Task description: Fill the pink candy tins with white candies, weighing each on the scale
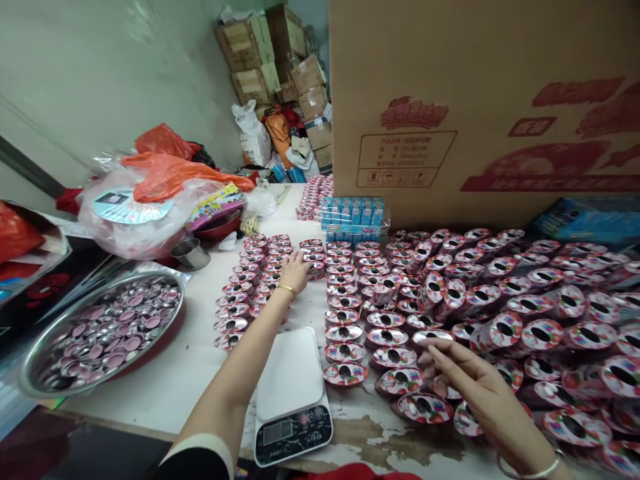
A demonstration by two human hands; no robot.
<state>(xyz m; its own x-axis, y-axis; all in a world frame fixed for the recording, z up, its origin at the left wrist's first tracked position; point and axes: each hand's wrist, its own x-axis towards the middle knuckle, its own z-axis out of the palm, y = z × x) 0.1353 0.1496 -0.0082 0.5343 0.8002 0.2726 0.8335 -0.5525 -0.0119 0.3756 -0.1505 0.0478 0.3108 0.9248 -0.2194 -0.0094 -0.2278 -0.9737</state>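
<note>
**Among the shining rows**

We rest our left hand [295, 272], a gold bangle at its wrist, on a double line of stacked round pieces [265, 280], glossy pink-and-white print around dark oval openings. Its fingers [300, 267] curl down over the top of a stack; we cannot tell whether they grip anything. Our right hand [477, 383] hangs over a loose, heaped spread of the same pieces [540, 333], its fingers [450, 357] extended and apart, nothing visibly held, their tips near a silvery-rimmed piece [430, 337].

Between our hands sits a white digital kitchen scale [290, 373] with a black control panel. To the left, a wide steel tray [55, 350] holds smooth, pink-centred metallic discs [110, 330]. A large printed cardboard carton [475, 113] stands behind the rows on the worn white surface [155, 380].
</note>
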